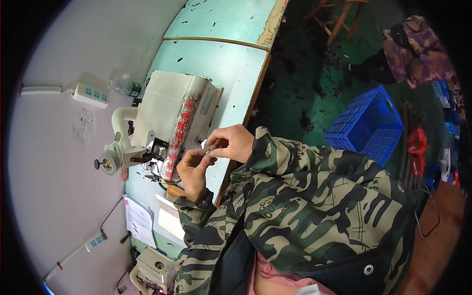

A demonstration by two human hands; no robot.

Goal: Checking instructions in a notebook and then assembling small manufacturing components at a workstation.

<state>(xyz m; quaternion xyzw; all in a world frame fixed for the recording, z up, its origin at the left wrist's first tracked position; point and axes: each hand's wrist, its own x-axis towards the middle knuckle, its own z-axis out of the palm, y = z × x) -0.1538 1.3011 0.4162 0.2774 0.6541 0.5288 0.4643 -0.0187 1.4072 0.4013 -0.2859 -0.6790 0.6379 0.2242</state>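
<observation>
My left hand (193,173) and my right hand (231,142) meet fingertip to fingertip over the edge of the pale green table (223,98). The fingers of both are pinched together around something small that is mostly hidden; I cannot make out what it is. A small white bit shows beside my right fingertips. Just left of my hands stands a cream bench machine (167,105) with a worn red strip along its front and dark metal parts at its lower end. A round wheel (112,156) wound with pale cord sits at its left.
A clear plastic bottle (127,88) and a power strip (91,95) are by the wall. Papers (139,220) and a second machine (155,268) lie lower left. On the scrap-strewn floor at right stand a blue crate (366,125) and a wooden stool (339,19); another person (418,54) is beyond.
</observation>
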